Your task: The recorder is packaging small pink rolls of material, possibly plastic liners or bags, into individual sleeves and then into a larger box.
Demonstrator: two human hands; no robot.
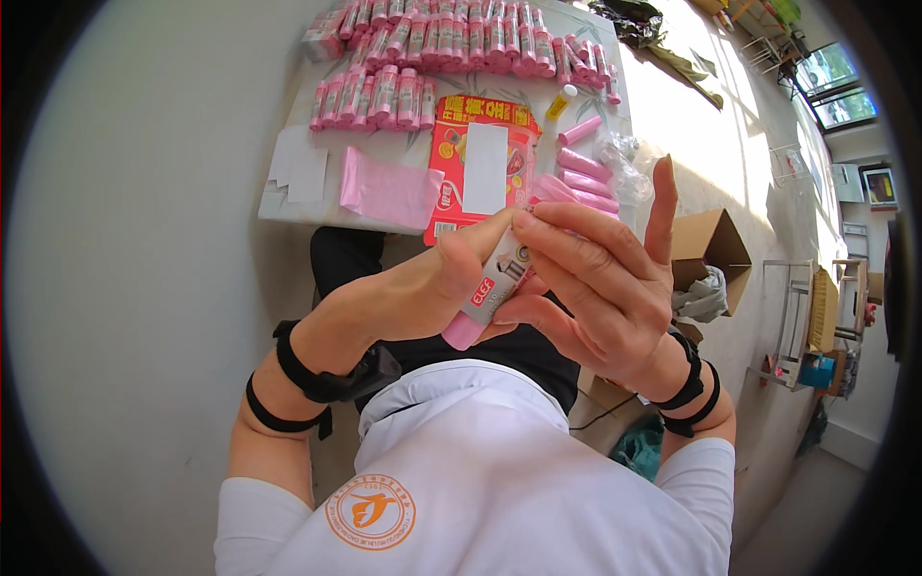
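Both hands meet over my lap around one pink roll wrapped in a white paper label. My left hand grips the roll from the left, thumb on the label. My right hand closes over its upper end, index finger sticking straight up. On the low table ahead lie several bare pink rolls, a flat pink bag, a red printed package with a white sheet on it, and rows of labelled pink rolls at the far side.
White paper slips lie on the table's left. A yellow glue stick and crumpled clear plastic sit to the right. An open cardboard box stands on the floor at right, with racks beyond.
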